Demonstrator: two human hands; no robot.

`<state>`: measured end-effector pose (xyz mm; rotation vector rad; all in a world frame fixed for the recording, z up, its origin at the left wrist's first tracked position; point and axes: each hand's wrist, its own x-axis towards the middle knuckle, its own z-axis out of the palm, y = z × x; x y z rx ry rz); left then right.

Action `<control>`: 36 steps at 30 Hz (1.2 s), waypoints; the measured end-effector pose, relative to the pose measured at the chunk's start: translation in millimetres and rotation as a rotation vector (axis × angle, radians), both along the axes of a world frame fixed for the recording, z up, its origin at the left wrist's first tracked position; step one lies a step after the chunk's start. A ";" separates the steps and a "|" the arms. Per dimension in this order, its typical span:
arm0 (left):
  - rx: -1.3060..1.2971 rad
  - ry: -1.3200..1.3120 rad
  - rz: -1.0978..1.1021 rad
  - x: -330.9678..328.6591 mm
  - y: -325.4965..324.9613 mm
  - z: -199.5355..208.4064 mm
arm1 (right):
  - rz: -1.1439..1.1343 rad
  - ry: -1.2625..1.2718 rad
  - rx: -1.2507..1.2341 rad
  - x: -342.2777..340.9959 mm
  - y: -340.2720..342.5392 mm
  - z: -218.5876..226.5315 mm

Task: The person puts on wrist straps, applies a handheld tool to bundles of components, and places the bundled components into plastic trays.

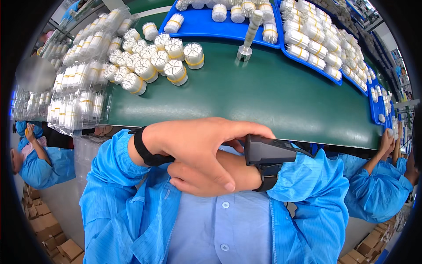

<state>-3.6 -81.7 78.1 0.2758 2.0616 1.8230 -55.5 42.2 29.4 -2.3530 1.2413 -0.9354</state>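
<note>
My left hand, with a black strap at its wrist, lies across my right wrist and closes round it. Its index finger reaches the far edge of a black boxy device strapped to the right wrist, while the thumb rests over the back of the other hand. Below it is my right hand, its visible fingers curled in and nothing showing in them; the left hand covers part of it. Both hands are at the near edge of the green table, in front of my blue jacket.
White cylinder bundles with yellow bands stand at the left beside stacked clear-plastic packs. A metal handled tool stands upright near the blue tray. Filled trays line the right. Co-workers in blue sit on both sides; cartons lie behind.
</note>
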 end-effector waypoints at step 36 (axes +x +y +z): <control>-0.135 1.216 0.705 27.5 58.1 0.8 | -0.015 -0.317 0.205 20.2 -39.9 13.2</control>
